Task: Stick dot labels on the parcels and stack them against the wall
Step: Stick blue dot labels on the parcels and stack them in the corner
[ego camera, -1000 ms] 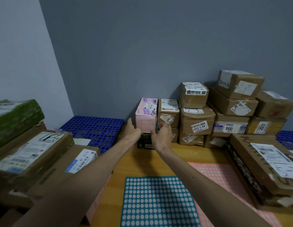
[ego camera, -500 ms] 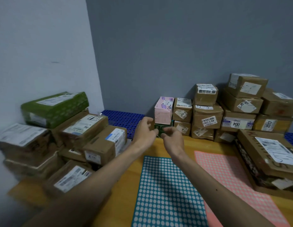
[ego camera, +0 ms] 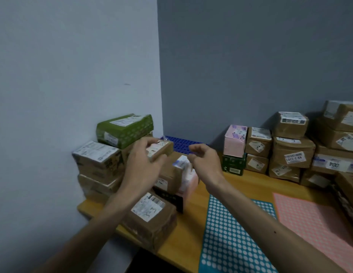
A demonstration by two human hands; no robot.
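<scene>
My left hand (ego camera: pixel 143 164) grips a small brown parcel (ego camera: pixel 162 149) with a white label, on top of the pile of parcels at the table's left end. My right hand (ego camera: pixel 204 161) hovers just right of it, fingers loosely curled and holding nothing. A green parcel (ego camera: pixel 124 128) tops that pile by the left wall. Against the back wall a pink box (ego camera: pixel 235 142) sits on a dark green box (ego camera: pixel 233 165), beside stacked brown parcels (ego camera: pixel 291 152). A teal dot label sheet (ego camera: pixel 230 233) and a pink dot label sheet (ego camera: pixel 313 219) lie flat on the table.
A brown parcel marked "33" (ego camera: pixel 152 215) lies at the wooden table's (ego camera: pixel 193 205) front left edge. A blue plastic grid (ego camera: pixel 181 143) sits in the corner between the two piles. More brown boxes (ego camera: pixel 347 186) line the right side.
The view has swung left. Both hands left the pink box stack and moved to the left pile, where my left hand has taken hold of a small brown parcel.
</scene>
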